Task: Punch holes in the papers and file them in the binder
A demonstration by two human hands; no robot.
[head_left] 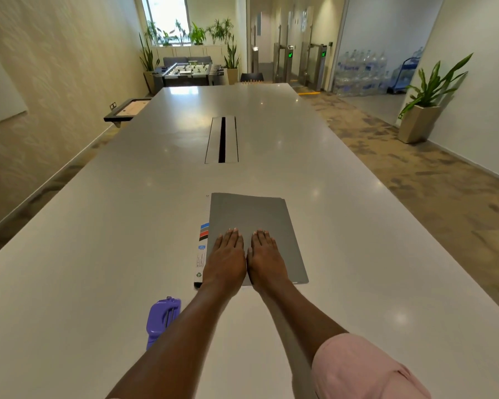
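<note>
Long white table (98, 254), office hall behind. Head view: grey binder (257, 214) closed, flat, near centre; left hand (225, 260) and right hand (267, 260) side by side, palms flat on cover, fingers straight, gripping nothing. Printed paper pack (201, 254) peeking out at binder's left edge; purple punch (162, 318) beside left forearm. Likely opening next: pin spine side, lift free edge, avoid sliding pack.

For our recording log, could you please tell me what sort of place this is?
Probably an office common area: a long white meeting table with a cable slot, access turnstiles beyond it, and a table-football game at the far end.
</note>
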